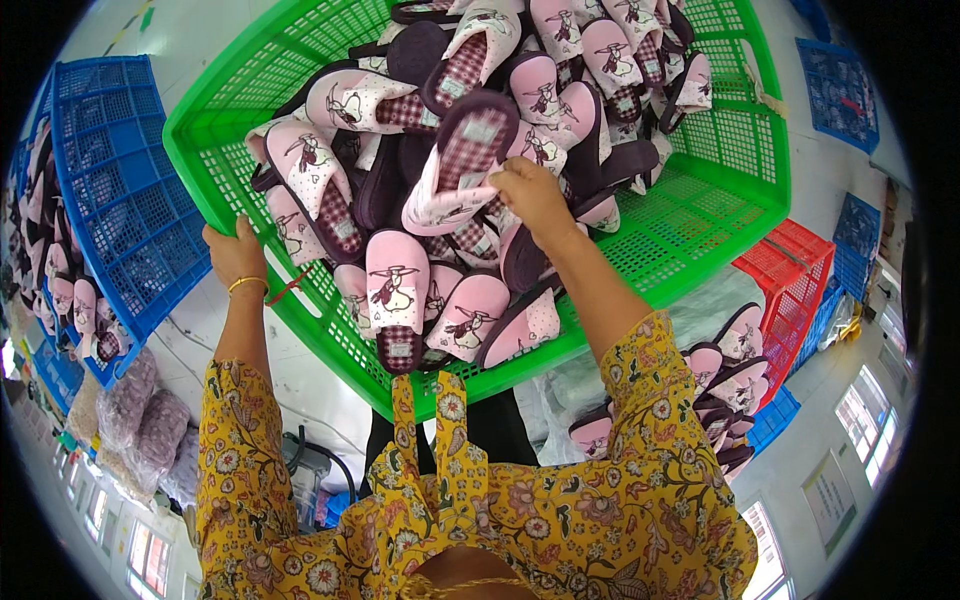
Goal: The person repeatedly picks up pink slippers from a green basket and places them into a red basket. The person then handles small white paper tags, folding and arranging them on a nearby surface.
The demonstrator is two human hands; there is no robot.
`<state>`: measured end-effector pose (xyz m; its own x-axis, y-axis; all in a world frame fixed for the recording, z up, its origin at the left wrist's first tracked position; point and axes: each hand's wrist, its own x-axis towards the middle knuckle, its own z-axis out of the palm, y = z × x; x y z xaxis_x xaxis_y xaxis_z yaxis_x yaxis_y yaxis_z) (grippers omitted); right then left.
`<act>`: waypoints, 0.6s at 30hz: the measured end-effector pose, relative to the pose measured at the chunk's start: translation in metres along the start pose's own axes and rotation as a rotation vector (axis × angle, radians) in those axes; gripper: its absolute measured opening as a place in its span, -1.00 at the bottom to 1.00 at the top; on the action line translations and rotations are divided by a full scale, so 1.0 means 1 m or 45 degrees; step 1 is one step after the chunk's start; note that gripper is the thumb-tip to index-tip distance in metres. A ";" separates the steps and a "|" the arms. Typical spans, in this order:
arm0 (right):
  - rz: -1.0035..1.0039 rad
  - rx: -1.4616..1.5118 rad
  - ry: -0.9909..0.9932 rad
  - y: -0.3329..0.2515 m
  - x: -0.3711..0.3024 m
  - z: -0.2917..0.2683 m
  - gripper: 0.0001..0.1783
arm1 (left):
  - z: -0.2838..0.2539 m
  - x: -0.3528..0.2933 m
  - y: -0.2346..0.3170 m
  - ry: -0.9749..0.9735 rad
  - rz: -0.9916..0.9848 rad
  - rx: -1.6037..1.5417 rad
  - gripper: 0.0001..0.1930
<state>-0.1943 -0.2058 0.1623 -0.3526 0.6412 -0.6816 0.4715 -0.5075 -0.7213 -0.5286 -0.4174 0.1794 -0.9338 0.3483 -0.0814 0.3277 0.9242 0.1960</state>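
Note:
A large green plastic basket (700,255) stands in front of me, heaped with pink and white slippers that have dark soles and checked insoles. My left hand (237,252) is closed round the basket's left rim. Over the heap, my right hand (530,200) pinches the edge of one slipper (475,150), which is tilted with its checked insole facing up. Just below it, another slipper (397,280) lies with its pink toe away from me, near the basket's front corner. Many slippers overlap, so those underneath are partly hidden.
On the left stands a blue basket (110,190) with more slippers beside it. Clear bags (155,430) are piled at lower left. To the right are a red crate (795,285) and a group of slippers (735,380) on clear plastic. Another blue crate (838,95) lies at far right.

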 end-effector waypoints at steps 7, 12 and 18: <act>0.480 1.385 -0.040 0.019 0.006 -0.018 -0.86 | 0.000 0.000 0.001 -0.012 -0.023 -0.032 -0.46; 0.455 1.696 -0.051 0.045 -0.005 -0.005 -0.85 | -0.001 0.001 0.001 -0.014 -0.057 -0.023 -0.44; 0.403 1.707 0.021 0.055 0.005 -0.016 -0.80 | 0.001 0.001 0.002 -0.006 -0.021 -0.036 -0.48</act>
<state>-0.1575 -0.2218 0.1215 -0.3634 0.3973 -0.8427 -0.6072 -0.7870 -0.1093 -0.5286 -0.4154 0.1784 -0.9382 0.3342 -0.0897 0.3083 0.9250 0.2222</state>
